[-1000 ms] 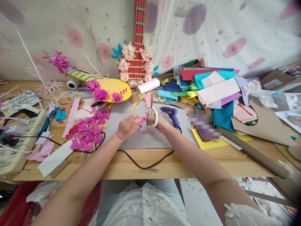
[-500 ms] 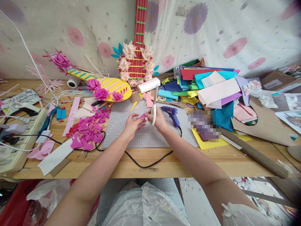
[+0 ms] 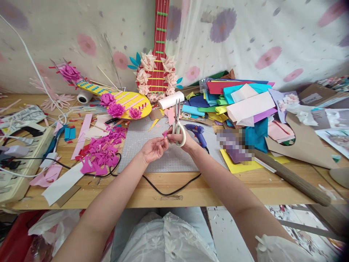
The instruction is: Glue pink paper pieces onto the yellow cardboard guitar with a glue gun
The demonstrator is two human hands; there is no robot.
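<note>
My left hand (image 3: 155, 148) is closed, its fingertips pinching a small piece of magenta paper (image 3: 165, 134). My right hand (image 3: 183, 139) meets it at the paper, and white-handled scissors (image 3: 180, 135) hang on that hand with the blades pointing up and away. The right fingertips also touch the paper. Both hands are above a grey gridded cutting mat (image 3: 136, 145). Just beyond the right hand lies a blue glue gun (image 3: 198, 135) on the mat. A heap of cut magenta paper pieces (image 3: 105, 151) is spread left of the mat.
A yellow paper guitar (image 3: 136, 102) with magenta flowers lies behind the mat, and a red one (image 3: 160, 72) stands against the curtain. Folded coloured paper (image 3: 249, 105) is piled at right. A black cord (image 3: 169, 194) loops along the front; a power strip (image 3: 29, 167) sits left.
My left fingers have curled in around the magenta paper, and less of it shows. The scissor blades and handles have turned slightly toward the view. The whole view has shifted a little.
</note>
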